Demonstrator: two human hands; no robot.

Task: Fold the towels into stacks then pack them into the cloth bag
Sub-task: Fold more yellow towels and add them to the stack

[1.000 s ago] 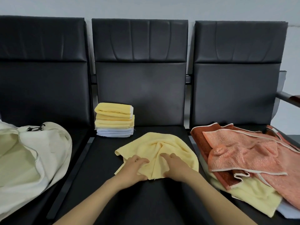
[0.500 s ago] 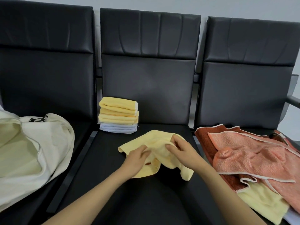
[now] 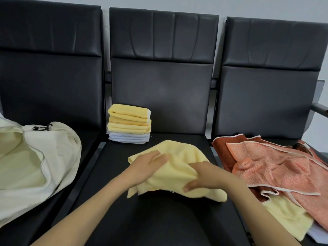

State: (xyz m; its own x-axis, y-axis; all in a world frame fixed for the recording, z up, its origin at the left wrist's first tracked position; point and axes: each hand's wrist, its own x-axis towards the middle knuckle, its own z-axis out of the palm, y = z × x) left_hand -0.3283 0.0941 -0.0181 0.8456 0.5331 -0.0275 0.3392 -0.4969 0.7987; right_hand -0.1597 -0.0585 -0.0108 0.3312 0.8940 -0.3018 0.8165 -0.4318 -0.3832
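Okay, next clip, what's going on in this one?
A person is folding a yellow towel on the middle seat. The left hand lies flat on it while the right hand grips a bunched fold. A stack of folded towels sits at the seat's back, an unfolded pile waits on the right seat, and the cloth bag lies open on the left seat.

Three black padded chairs stand in a row against a pale grey wall point(image 3: 177, 4). The left chair point(image 3: 49, 68), middle chair point(image 3: 161, 82) and right chair point(image 3: 269, 86) each have a tall backrest with a stitched, slightly creased upper panel. A dark crossbar point(image 3: 213, 84) shows in the gaps between the backs. A grey armrest point(image 3: 319, 107) juts out at the far right. The light is soft and even.
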